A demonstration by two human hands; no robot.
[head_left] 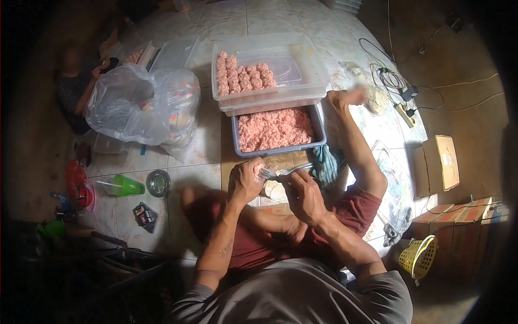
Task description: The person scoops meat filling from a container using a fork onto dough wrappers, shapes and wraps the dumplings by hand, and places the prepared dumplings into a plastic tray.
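My left hand (245,182) is closed round a small lump of pink minced meat (258,168), part of which shows between the fingers. In my right hand (303,195) is a metal fork (268,174), its tines at the lump. Just beyond both hands sits a grey tub (236,136) of loose minced meat (276,129). A clear plastic box (302,65), resting over the tub's far edge, holds rows of shaped meat lumps (242,74) in its left half.
Left are a large plastic bag (124,102), a green cup (128,185), a glass ashtray (158,183) and another person (75,89). Cables (386,75), a power strip (404,114), a cardboard box (438,164) and a yellow basket (418,257) stand right. A striped cloth (325,164) lies beside the tub.
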